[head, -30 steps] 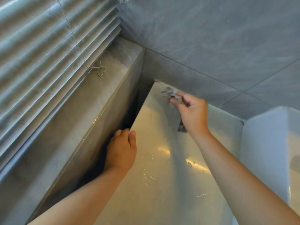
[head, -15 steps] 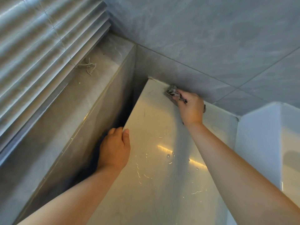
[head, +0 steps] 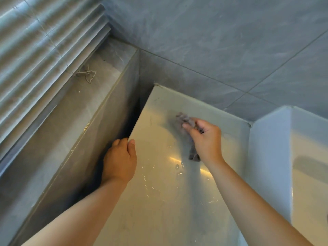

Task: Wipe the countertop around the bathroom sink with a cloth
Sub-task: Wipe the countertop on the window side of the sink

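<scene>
Head view: cloth [head: 186, 125] is pinched in closed right hand [head: 206, 139]; wet countertop [head: 159, 201] risks slip; left hand [head: 120, 162] is curled over edge.

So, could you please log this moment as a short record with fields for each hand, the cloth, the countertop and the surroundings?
right hand: grips the crumpled grey cloth, pressing it on the counter
left hand: empty, fingers hooked over the counter's left edge
glossy beige countertop: scattered water droplets near the middle
white ceramic sink: at right, adjoining the counter
surroundings: grey tiled wall behind; slatted blinds at left
</scene>
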